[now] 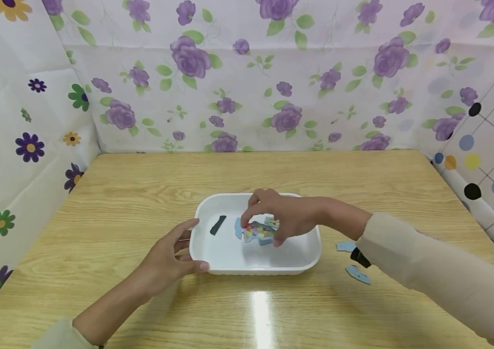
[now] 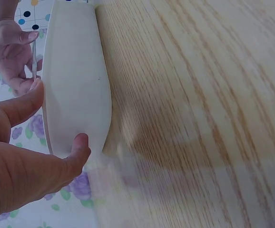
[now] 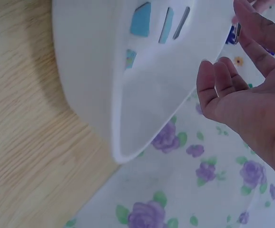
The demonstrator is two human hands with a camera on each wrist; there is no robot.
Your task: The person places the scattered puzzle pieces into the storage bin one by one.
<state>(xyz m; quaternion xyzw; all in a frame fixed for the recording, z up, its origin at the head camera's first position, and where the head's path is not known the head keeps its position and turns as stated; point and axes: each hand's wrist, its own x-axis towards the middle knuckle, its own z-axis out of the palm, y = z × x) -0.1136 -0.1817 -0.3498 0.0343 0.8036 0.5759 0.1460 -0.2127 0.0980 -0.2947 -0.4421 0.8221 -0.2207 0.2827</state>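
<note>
My left hand [image 1: 165, 264] grips the left end of a white plastic tray [image 1: 255, 270], its thumb at the front corner. In the left wrist view that hand [image 2: 30, 161] lies along the tray's outer wall [image 2: 75, 71]. Above the tray, my right hand [image 1: 292, 215] pinches a flat, irregular puzzle piece [image 1: 257, 231] with a colourful print and pale blue edge. Seen from the left wrist, this piece [image 2: 34, 59] is edge-on between thumb and fingers. Inside the tray lie a dark strip [image 1: 218, 225], a light blue piece [image 1: 238, 229] and another printed piece [image 1: 271, 222].
Right of the tray, two light blue pieces [image 1: 345, 246] [image 1: 358, 275] lie on the wooden table [image 1: 142, 179], close to the right forearm. A small black object [image 1: 361, 258] shows beside the sleeve. Flowered cloth [image 1: 255, 87] hangs behind the table, with patterned cloth along both sides.
</note>
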